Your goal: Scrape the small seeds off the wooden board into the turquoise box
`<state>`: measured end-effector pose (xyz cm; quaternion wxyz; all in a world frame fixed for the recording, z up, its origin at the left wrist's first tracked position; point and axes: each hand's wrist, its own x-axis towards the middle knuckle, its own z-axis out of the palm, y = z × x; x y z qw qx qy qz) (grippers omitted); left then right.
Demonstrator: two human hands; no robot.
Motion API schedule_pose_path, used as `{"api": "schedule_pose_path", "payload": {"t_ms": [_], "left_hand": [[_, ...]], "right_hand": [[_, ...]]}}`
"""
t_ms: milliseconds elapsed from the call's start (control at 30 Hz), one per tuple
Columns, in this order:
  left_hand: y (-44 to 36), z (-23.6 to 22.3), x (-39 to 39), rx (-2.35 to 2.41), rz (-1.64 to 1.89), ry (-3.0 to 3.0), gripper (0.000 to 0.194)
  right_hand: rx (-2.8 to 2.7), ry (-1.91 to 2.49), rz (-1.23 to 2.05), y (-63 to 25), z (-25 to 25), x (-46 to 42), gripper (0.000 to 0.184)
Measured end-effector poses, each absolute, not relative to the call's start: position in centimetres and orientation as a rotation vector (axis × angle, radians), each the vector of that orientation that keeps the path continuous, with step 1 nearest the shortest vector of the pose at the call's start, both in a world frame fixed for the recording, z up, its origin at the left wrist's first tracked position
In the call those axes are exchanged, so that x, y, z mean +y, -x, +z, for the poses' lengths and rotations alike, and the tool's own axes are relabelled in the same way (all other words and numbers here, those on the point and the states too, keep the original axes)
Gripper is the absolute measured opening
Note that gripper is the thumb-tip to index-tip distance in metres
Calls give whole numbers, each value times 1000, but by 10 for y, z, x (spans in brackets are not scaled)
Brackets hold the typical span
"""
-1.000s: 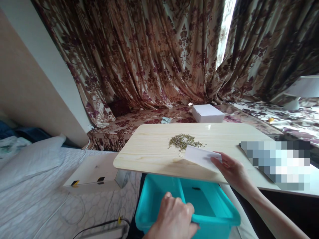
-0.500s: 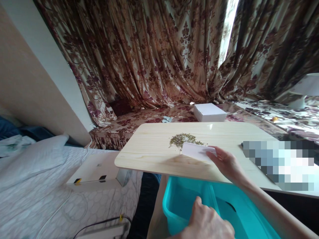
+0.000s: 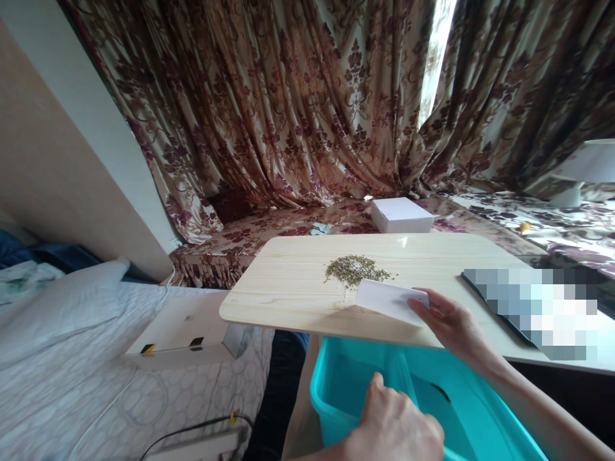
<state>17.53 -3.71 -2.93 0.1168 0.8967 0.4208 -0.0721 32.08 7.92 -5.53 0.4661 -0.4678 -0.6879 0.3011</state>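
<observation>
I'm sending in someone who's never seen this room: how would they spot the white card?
Start at the pale wooden table in front of the patterned curtains. Over its near half, just right of the heap of greenish bits, the right hand holds the white card. Unlike the thick white box beyond the table, it is thin.

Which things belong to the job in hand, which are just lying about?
In use, apparently:
white card in right hand
green-brown bits
tabletop
teal bin, left hand at it

Likely lying about:
white box
lamp
pillow
</observation>
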Motion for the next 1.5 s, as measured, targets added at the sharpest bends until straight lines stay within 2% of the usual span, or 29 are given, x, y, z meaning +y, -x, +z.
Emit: {"api": "schedule_pose_path", "payload": {"t_ms": [333, 500, 767, 1067, 1167, 1367, 1467, 1500], "left_hand": [[-177, -19, -39, 1270, -296, -2543, 20], [-173, -25, -38, 1297, -243, -2549, 23], [-165, -18, -36, 1306, -350, -2485, 23], [-152, -25, -40, 1424, -276, -2462, 25], [-143, -29, -42, 1468, -243, -2474, 25], [-124, -35, -39, 1590, -208, -2441, 26], [-117, -45, -39, 1624, -214, -2434, 17], [-115, -49, -39, 1653, -106, -2458, 16]], "right_hand": [[-1760, 1162, 865, -314, -46, 50, 34], [-1691, 1129, 795, -309, -42, 67, 38], [-1681, 1078, 889, -294, -54, 84, 39], [-1896, 1095, 925, -279, -39, 41, 35], [-1880, 1132, 830, -291, -38, 44, 32], [-1594, 1193, 678, -340, -42, 86, 41], [-1616, 1175, 611, -352, -41, 95, 37], [-1631, 1172, 601, -353, -40, 95, 36]]}}
